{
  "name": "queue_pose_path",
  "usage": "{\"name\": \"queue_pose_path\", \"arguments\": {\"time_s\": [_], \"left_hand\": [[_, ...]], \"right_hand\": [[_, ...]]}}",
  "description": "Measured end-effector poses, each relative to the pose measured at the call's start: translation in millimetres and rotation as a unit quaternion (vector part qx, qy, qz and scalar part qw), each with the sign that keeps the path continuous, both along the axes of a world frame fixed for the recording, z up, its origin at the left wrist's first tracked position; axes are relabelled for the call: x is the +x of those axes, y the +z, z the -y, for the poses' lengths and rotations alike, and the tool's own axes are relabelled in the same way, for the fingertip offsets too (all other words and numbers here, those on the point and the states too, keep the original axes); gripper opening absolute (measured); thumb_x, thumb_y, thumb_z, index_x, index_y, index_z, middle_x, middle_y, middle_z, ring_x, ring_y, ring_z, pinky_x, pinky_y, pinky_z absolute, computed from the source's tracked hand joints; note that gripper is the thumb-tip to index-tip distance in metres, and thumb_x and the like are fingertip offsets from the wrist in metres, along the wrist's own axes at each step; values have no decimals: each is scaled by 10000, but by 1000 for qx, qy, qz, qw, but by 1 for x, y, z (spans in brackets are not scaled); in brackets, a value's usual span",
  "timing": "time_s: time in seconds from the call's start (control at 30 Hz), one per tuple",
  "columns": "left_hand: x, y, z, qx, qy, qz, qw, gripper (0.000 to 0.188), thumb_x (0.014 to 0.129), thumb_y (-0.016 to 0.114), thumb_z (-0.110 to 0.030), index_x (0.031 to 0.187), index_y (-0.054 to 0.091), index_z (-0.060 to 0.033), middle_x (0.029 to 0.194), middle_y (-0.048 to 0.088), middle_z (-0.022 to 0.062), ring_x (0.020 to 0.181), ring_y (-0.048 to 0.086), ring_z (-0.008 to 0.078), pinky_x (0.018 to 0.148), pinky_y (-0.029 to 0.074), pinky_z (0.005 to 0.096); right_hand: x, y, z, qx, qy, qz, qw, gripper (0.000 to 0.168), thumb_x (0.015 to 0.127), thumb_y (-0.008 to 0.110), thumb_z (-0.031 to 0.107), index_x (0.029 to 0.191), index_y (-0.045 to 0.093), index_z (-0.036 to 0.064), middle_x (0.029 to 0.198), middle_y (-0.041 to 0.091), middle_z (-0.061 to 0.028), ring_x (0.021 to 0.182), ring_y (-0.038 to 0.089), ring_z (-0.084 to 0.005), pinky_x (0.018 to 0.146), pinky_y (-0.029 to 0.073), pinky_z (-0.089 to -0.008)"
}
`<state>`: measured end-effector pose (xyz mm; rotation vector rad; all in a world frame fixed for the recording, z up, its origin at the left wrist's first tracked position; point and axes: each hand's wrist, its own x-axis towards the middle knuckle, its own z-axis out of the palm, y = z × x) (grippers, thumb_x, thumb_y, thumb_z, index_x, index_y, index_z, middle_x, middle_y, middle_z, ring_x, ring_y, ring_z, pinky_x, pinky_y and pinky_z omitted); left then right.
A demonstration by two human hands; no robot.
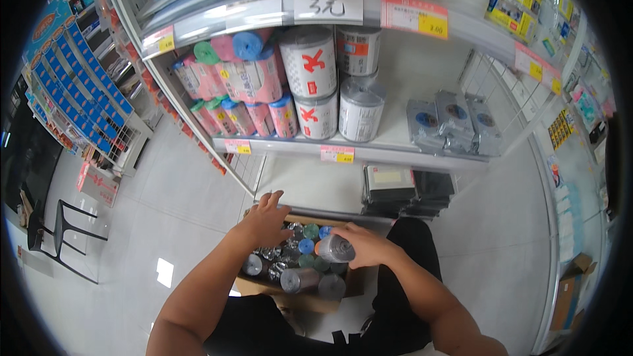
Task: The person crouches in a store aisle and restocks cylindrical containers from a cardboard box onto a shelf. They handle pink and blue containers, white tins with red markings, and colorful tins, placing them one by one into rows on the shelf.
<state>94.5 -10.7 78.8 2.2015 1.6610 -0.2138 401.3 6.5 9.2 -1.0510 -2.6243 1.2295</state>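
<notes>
A cardboard box (277, 289) between my knees holds several rolls of plastic bags in grey, green and blue. My right hand (368, 246) grips a grey roll (335, 249) over the box's right side. Over the box's left rear part hovers my left hand (267, 220), fingers spread and nothing in it. Lying on top near the front is another grey roll (299, 280), with a blue-ended roll (306, 245) around the middle. The bottoms of most rolls are hidden inside the box.
Shelving stands before me, with large white-labelled rolls (316, 116), pink bag packs (249, 79) and grey packets (452, 113) on its middle shelf (390, 146). Flat dark packages (413, 190) are stacked on the bottom shelf. A black chair (59, 227) stands left; an open carton (568, 291) is at right.
</notes>
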Motion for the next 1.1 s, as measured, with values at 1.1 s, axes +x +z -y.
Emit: {"name": "queue_pose_path", "arguments": {"time_s": [1.1], "left_hand": [[28, -102, 58, -217, 54, -113, 968, 934, 751, 820, -604, 1446, 515, -60, 1458, 481, 214, 1346, 512, 444, 1074, 478, 546]], "right_hand": [[-36, 207, -154, 278, -301, -456, 790, 895, 795, 887, 245, 1495, 399, -27, 1400, 578, -211, 1272, 592, -283, 1068, 476, -413]]}}
